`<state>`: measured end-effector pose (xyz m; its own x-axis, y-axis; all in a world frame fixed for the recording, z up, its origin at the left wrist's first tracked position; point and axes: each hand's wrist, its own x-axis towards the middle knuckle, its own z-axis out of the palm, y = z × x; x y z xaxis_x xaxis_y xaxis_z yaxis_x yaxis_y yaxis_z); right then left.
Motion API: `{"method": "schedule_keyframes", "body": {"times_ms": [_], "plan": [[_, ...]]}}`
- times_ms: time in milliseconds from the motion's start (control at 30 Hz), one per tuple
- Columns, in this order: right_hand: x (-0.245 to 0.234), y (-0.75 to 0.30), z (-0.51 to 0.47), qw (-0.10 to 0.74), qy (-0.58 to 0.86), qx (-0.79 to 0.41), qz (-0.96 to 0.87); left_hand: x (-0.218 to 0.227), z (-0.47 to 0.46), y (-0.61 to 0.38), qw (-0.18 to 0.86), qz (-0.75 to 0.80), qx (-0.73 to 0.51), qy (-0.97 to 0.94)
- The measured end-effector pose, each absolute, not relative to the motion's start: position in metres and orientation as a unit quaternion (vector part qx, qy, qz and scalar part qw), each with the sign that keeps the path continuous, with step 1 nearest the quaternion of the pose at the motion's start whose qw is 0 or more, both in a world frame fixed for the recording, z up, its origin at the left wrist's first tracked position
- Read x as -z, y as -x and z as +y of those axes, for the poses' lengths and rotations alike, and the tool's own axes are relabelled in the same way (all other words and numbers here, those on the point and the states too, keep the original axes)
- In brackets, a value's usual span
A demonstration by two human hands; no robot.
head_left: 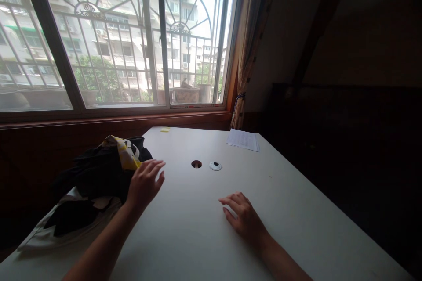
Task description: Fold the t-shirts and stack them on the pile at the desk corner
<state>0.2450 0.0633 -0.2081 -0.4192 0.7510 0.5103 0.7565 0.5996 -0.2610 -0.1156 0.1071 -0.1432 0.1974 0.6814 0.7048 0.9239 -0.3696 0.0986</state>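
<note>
My left hand is held beside a heap of dark clothes on the left of the table, its fingers apart and nothing in them. Part of the heap is a yellow and white printed cloth that lies just behind that hand; whether they touch I cannot tell. A pale garment with black patches spreads toward the near left edge. Over the white table, my right hand is open, fingers loosely bent, holding nothing.
Beyond my hands are a round cable hole and its loose white cover. Papers lie at the far right edge, and a small yellow note at the far left. A window and a tied curtain stand behind the table.
</note>
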Motion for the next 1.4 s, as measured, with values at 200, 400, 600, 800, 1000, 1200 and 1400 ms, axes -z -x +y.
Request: {"method": "schedule_keyframes", "body": {"times_ms": [200, 400, 600, 800, 1000, 1200, 1400], "plan": [[0.21, -0.246, 0.066, 0.312, 0.463, 0.015, -0.83, 0.113, 0.096, 0.161, 0.316, -0.64, 0.35, 0.607], [0.209, -0.246, 0.066, 0.316, 0.471, 0.003, -0.824, 0.123, 0.098, 0.193, 0.315, -0.726, 0.277, 0.545], [0.209, -0.245, 0.065, 0.312, 0.466, -0.017, -0.828, 0.128, 0.105, 0.199, 0.271, -0.749, 0.214, 0.565], [0.211, -0.245, 0.066, 0.317, 0.457, -0.038, -0.83, 0.13, 0.104, 0.17, 0.233, -0.71, 0.242, 0.619], [0.206, -0.243, 0.065, 0.314, 0.453, -0.06, -0.832, 0.154, 0.108, 0.122, 0.113, -0.584, 0.315, 0.74], [0.206, -0.242, 0.062, 0.325, 0.41, -0.1, -0.846, 0.171, 0.086, 0.068, -0.131, -0.342, 0.269, 0.891], [0.205, -0.241, 0.061, 0.351, 0.387, -0.088, -0.848, 0.162, 0.063, 0.053, -0.277, -0.235, 0.247, 0.898]]}}
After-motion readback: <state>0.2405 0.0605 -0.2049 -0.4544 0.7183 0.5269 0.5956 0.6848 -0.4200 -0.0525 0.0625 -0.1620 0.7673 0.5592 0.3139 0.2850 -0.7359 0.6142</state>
